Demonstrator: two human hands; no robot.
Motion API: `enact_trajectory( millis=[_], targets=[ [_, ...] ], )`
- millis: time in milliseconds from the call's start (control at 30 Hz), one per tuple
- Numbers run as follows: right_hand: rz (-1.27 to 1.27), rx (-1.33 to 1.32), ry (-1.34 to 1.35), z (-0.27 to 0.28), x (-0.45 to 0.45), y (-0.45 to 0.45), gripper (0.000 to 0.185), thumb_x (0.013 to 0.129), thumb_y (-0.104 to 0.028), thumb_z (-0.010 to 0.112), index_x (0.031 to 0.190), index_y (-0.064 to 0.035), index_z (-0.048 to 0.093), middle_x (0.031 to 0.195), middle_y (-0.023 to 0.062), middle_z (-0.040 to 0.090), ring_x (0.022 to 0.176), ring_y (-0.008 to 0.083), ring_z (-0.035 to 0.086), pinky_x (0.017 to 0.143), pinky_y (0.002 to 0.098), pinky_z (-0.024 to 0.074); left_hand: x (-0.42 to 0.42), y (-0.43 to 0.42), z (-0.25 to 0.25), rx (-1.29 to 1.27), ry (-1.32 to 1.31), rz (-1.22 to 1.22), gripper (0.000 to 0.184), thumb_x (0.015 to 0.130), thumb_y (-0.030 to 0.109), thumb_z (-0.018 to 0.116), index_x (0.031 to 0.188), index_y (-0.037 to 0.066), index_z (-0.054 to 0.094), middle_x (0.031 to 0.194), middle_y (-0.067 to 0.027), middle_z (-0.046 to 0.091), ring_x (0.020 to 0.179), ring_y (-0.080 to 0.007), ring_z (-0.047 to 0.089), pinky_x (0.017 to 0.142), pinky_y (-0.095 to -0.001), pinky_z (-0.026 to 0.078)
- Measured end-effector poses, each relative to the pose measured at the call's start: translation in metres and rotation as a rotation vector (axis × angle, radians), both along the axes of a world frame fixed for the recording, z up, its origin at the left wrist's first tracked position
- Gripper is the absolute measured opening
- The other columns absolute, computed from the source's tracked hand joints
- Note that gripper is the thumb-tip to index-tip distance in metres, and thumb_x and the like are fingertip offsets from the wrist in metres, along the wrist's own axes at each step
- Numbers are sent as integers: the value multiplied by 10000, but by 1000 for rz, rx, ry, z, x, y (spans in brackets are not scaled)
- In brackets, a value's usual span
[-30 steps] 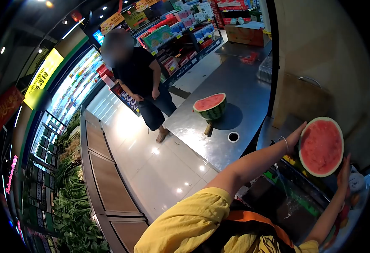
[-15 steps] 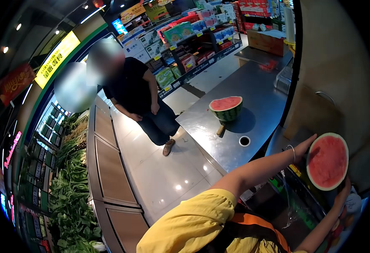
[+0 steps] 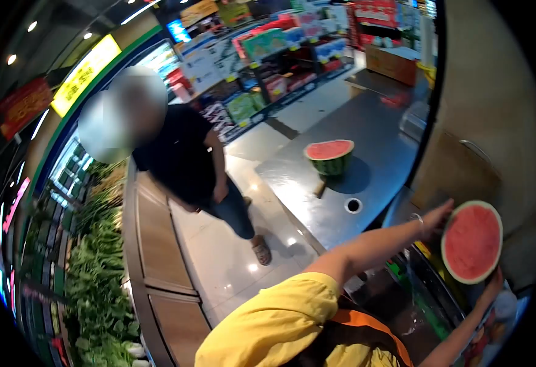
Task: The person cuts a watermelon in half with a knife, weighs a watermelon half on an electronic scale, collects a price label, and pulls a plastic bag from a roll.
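Note:
A watermelon half (image 3: 473,243), its red cut face turned toward me, is held up at the right between my two hands. My left hand (image 3: 437,219), below a bracelet on the wrist, grips its upper left rim. Against the lower right side presses my right hand (image 3: 493,287), partly hidden by the melon. Another watermelon piece (image 3: 331,164) stands cut face up on the steel table (image 3: 286,168). Beside it lies a knife with a wooden handle (image 3: 320,188); its blade cannot be made out.
A round hole (image 3: 353,205) opens in the tabletop. A cardboard box (image 3: 391,65) is at the table's far end. Across the table's left side, a person in a dark shirt (image 3: 179,156) is walking. Leafy greens (image 3: 99,269) fill a display at the left. A dark bin area lies below my arms.
The person in the dark shirt has stepped closer, one foot now farther forward. The watermelon half in my hands has shifted slightly down and left in view.

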State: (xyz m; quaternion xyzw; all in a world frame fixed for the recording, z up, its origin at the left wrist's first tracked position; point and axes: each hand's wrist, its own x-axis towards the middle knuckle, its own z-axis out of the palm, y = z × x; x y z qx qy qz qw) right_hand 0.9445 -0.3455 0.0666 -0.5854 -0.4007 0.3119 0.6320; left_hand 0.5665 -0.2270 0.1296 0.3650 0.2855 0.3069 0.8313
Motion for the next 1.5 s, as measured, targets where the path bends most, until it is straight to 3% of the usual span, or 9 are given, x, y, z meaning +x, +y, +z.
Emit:
enact_trajectory(
  millis=[33, 67, 133, 167, 433, 700, 867, 1100, 1500],
  targets=[
    [-124, -22, -89, 13, -24, -7, 387, 921, -240, 404, 1213, -3, 494, 1203, 108, 511, 1087, 199, 486, 938, 322, 356, 9, 15, -30, -40, 18, 57, 783, 802, 680, 367, 1297, 73, 400, 1290, -176, 417, 1175, -281, 401, 991, -440, 293],
    [-60, -1, 259, 35, -49, -8, 396, 927, -271, 394, 1218, -19, 490, 1188, 100, 524, 1087, 175, 487, 931, 310, 360, 2, 6, -18, -93, -118, 29, 732, 829, 643, 357, 1272, 64, 423, 1273, -179, 440, 1162, -310, 418, 987, -474, 293],
    [72, 65, 385, 61, -98, -12, 426, 946, -362, 348, 1191, -48, 501, 1161, 58, 543, 1085, 171, 490, 945, 315, 350, -6, 10, -22, -154, 153, 11, 640, 859, 579, 357, 1215, 60, 471, 1216, -165, 504, 1091, -351, 484, 907, -527, 376],
    [24, 139, 321, 60, -112, -12, 486, 939, -431, 325, 1204, -59, 491, 1173, 54, 537, 1094, 172, 484, 958, 334, 341, -7, -7, -5, -108, 83, 10, 608, 862, 536, 386, 1184, 31, 491, 1143, -171, 554, 989, -320, 565, 840, -489, 454],
    [23, 109, 939, 104, -169, -25, 821, 803, -696, 332, 1300, -44, 388, 1331, 154, 396, 1226, 301, 374, 1013, 428, 312, 22, -43, 25, -214, -299, 92, 399, 936, 288, 300, 1212, 47, 458, 1236, -115, 505, 1121, -247, 498, 947, -401, 408],
    [98, 556, 1101, 168, -228, -147, 805, 817, -674, 336, 1263, -10, 427, 1290, 131, 447, 1163, 291, 434, 999, 408, 329, -25, -146, 72, -66, -328, -61, 531, 919, 461, 330, 1266, 66, 410, 1300, -88, 439, 1160, -226, 450, 953, -377, 396],
    [-59, 526, 1094, 162, -289, -249, 794, 798, -679, 388, 1204, -4, 494, 1220, 139, 512, 1101, 274, 488, 977, 366, 356, -58, -210, 36, -240, -413, -181, 671, 862, 597, 286, 1303, 100, 379, 1330, -99, 400, 1187, -285, 410, 982, -428, 354],
    [-603, 406, 878, 172, -314, -384, 761, 831, -647, 355, 1238, -12, 458, 1245, 148, 486, 1100, 266, 487, 966, 364, 362, -46, -325, 64, -231, -299, -303, 541, 877, 492, 342, 1218, 87, 452, 1203, -85, 496, 1092, -249, 494, 897, -378, 428],
    [-783, 771, 775, 142, -167, -676, 824, 805, -698, 310, 1321, -58, 369, 1322, 156, 396, 1201, 307, 397, 1003, 437, 327, 208, -581, 61, -125, -255, -795, 508, 894, 431, 340, 1209, 56, 474, 1207, -103, 512, 1082, -251, 508, 915, -379, 427]
  ],
)
